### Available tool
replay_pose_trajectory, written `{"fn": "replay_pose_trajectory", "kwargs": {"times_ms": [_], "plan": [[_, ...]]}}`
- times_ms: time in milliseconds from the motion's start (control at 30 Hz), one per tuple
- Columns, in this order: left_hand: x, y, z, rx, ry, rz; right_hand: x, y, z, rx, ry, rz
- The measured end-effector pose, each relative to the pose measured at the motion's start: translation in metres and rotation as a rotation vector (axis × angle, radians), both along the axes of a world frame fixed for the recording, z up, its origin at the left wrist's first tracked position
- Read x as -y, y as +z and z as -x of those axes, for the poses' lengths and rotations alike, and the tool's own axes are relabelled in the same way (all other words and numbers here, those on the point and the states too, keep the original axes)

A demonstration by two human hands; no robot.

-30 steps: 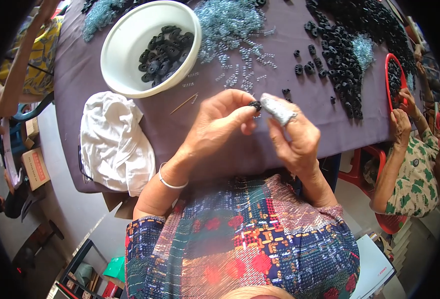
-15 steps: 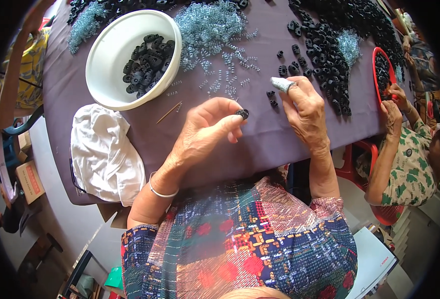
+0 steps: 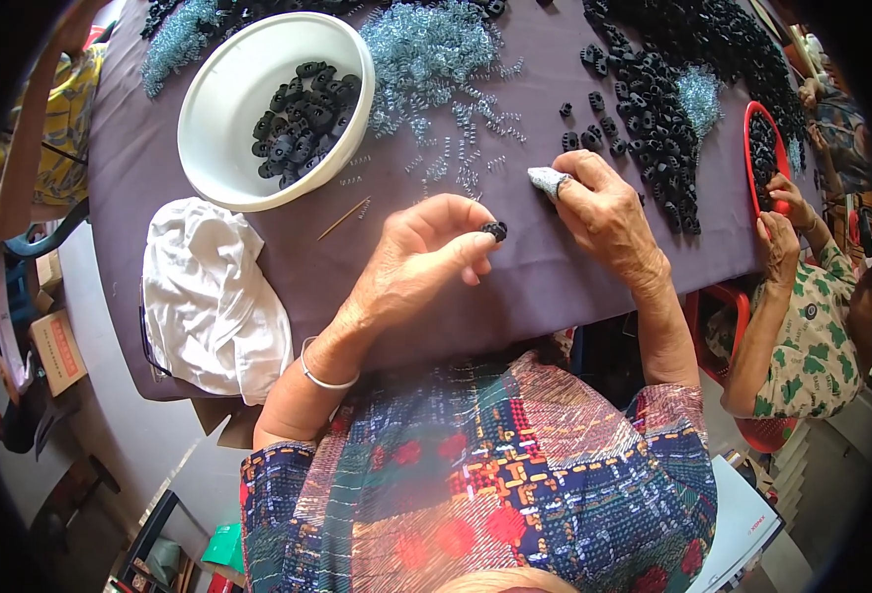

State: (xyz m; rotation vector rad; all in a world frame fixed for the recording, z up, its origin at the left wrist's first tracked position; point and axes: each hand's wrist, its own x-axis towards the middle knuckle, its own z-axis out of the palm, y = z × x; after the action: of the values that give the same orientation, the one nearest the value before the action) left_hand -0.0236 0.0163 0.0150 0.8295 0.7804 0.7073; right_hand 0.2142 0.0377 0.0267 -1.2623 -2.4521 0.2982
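Observation:
Between the thumb and fingertips of my left hand is a small black plastic piece, held just above the purple cloth. My right hand is to the right of it, palm down with fingers curled and drawn together. White wrapping covers one of its fingertips. Whether anything is pinched under those fingers is hidden. Loose black pieces lie just beyond my right hand. Past my left hand, small metal springs form a heap, with strays scattered toward me.
A white bowl holds more black pieces. Near it lie a thin wooden stick and a crumpled white cloth. A large black pile spreads at right, with a smaller spring heap on it. Another person's hands work by a red basket.
My right hand has come down and in toward the left, over the spot where two loose black pieces lay. My left hand keeps its black piece, almost unmoved. The view has shifted slightly.

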Motion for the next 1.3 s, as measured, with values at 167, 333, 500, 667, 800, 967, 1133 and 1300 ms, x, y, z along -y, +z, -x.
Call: {"fn": "replay_pose_trajectory", "kwargs": {"times_ms": [167, 333, 500, 667, 800, 967, 1133, 1300], "plan": [[0.0, -0.001, -0.001, 0.01, 0.002, -0.009, 0.0, -0.003, -0.001, 0.03, 0.068, -0.178], [0.0, -0.002, -0.001, -0.001, 0.001, -0.008, -0.003, -0.004, -0.001, 0.048, 0.093, -0.181], [-0.001, -0.002, -0.001, -0.027, 0.001, -0.019, -0.006, -0.008, 0.0, 0.005, 0.11, -0.189], [-0.001, -0.002, -0.002, -0.016, 0.004, -0.016, -0.001, -0.012, -0.001, -0.157, -0.126, -0.094], [0.0, -0.002, 0.0, -0.013, 0.009, -0.013, 0.004, -0.008, 0.0, -0.462, -0.297, 0.195], [-0.001, -0.001, -0.001, -0.016, 0.011, -0.01, 0.012, 0.007, 0.009, -0.836, -0.474, 0.624], [-0.001, 0.0, 0.0, -0.008, 0.003, -0.005, 0.023, 0.016, 0.03, -0.993, -0.391, 0.741], [-0.001, 0.001, 0.0, 0.004, 0.004, -0.037, 0.03, 0.019, 0.044, -1.074, -0.293, 0.878]]}}
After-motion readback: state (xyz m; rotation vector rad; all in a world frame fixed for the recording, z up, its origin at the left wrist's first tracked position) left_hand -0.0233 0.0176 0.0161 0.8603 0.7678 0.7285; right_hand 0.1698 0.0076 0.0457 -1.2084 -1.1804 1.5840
